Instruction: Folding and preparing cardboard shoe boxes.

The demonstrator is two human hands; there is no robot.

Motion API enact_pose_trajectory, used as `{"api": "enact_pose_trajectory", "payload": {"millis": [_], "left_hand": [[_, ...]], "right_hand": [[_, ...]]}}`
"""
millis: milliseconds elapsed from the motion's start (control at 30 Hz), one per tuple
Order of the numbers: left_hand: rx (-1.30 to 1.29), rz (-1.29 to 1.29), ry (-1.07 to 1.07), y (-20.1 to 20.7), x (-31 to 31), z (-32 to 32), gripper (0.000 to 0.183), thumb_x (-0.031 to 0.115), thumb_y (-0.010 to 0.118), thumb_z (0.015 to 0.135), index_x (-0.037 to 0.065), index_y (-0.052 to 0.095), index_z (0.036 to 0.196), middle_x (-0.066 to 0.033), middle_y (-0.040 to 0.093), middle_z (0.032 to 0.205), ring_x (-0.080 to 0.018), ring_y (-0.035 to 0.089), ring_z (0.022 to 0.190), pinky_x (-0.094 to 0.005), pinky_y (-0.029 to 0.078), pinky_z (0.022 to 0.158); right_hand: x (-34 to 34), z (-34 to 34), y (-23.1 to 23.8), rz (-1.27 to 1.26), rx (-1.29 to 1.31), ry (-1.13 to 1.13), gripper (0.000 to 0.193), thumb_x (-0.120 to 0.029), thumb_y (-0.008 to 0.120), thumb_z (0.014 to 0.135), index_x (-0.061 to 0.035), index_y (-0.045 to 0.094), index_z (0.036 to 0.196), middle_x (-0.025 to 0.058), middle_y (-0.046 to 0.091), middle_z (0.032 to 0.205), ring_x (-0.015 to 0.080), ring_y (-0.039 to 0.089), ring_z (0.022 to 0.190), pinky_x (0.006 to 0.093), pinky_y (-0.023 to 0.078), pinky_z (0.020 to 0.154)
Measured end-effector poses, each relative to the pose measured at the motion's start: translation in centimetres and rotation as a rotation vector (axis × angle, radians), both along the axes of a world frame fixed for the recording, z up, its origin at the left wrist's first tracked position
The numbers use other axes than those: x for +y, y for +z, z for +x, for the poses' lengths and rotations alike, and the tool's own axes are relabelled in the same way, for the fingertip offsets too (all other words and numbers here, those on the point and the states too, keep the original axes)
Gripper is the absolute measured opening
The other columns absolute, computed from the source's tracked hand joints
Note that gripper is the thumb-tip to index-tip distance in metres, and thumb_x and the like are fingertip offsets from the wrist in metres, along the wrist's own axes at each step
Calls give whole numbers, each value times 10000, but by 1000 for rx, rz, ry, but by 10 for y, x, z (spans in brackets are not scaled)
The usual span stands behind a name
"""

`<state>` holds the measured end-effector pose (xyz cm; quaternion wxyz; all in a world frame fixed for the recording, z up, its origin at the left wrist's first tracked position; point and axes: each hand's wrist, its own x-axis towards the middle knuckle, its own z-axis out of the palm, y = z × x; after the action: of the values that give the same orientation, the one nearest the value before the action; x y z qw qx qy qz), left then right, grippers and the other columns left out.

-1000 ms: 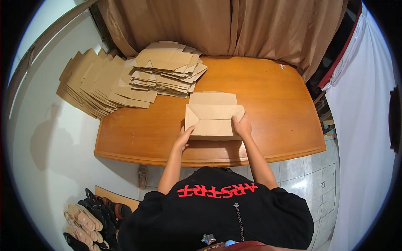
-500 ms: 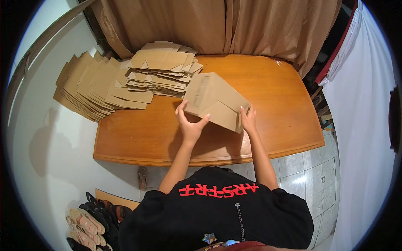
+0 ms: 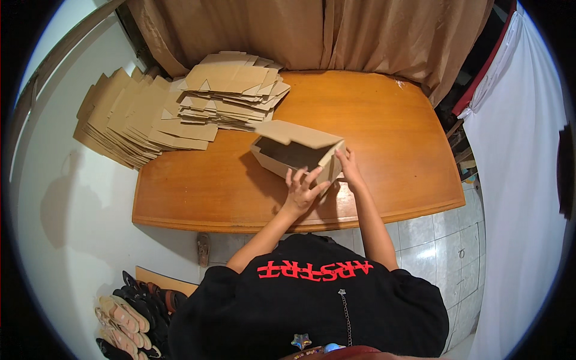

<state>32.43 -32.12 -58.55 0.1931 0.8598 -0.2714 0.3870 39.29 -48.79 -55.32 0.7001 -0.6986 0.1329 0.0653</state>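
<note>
Propping a half-opened box [image 3: 295,153] on the surface [image 3: 384,132] near its near edge, left hand [image 3: 302,189] spread against its near wall, right hand [image 3: 347,165] gripping its right corner, keeping it open, flat blanks [image 3: 180,102] stacked far left.

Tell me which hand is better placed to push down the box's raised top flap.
Probably right. The right hand sits at the cardboard box's near right corner, just below the flap's end. The left hand spreads against the box's near wall, lower down.

Left hand [image 3: 302,191] splayed, right hand [image 3: 348,168] curled.
</note>
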Motion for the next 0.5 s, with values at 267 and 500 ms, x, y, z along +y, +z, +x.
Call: {"api": "enact_pose_trajectory", "payload": {"millis": [267, 500], "left_hand": [[215, -295, -31, -24, 12, -6, 512, 222, 721, 673, 154, 497, 1129, -130, 341, 1252, -323, 296, 1187, -485, 228, 1000], [355, -463, 408, -24, 88, 23, 667, 207, 708, 706, 78, 354, 1257, -186, 233, 1347, -377, 286, 1218, -480, 264, 992]], "right_hand": [[-18, 29, -98, -249, -215, -101, 708, -336, 620, 770, -6, 316, 1317, 252, 379, 1242, 356, 389, 1149, 396, 336, 972], [-39, 35, -83, -115, -96, -98, 429, -209, 513, 875, 4, 430, 1237, 146, 577, 991, 186, 587, 716, 289, 489, 542]]}}
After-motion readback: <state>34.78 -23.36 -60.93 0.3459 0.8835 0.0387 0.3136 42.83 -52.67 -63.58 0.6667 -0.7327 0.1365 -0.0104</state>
